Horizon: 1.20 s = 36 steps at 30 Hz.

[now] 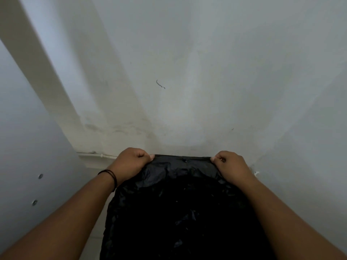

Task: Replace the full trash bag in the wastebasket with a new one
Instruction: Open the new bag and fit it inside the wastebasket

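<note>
A crinkled black trash bag (180, 209) fills the lower middle of the head view, its far edge stretched straight between my hands. My left hand (131, 162) pinches the left end of that edge with curled fingers; a dark band circles its wrist. My right hand (230, 165) pinches the right end the same way. The bag hangs down and toward me from the edge. No wastebasket shows; the bag hides whatever lies under it.
A pale grey wall (187, 72) stands close in front, with a small dark mark (160, 84). A white panel with two screw heads (37, 188) runs along the left. A thin white conduit (97, 155) follows the wall's base.
</note>
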Motion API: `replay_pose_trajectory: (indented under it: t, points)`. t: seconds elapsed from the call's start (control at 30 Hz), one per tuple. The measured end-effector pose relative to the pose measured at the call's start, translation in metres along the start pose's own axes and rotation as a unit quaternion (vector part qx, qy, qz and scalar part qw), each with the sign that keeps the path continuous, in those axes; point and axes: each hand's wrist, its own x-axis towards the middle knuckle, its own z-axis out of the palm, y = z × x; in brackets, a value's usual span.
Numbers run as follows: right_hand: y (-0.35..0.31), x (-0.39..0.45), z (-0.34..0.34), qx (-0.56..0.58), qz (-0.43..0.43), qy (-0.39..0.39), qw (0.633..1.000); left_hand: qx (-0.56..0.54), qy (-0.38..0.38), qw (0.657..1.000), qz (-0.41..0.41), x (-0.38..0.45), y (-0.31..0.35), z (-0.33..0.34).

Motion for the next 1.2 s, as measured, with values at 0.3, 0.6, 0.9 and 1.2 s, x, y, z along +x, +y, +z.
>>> replay_pose_trajectory:
  t: [0.3, 0.6, 0.9, 1.2]
  points:
    - [0.012, 0.004, -0.008, -0.009, 0.042, -0.115, 0.992, -0.089, -0.068, 0.989, -0.099, 0.004, -0.024, 0.013]
    - [0.049, -0.039, -0.040, 0.307, 0.157, -0.204, 0.916, -0.274, -0.165, 0.914, -0.248, -0.049, -0.045, -0.015]
    - [0.074, -0.121, -0.039, 0.418, 0.252, -0.152, 0.859, -0.454, -0.101, 0.850, -0.249, -0.121, -0.068, -0.014]
    - [0.098, -0.204, -0.024, 0.549, 0.326, -0.141, 0.757, -0.586, -0.090, 0.768, -0.241, -0.198, -0.078, 0.013]
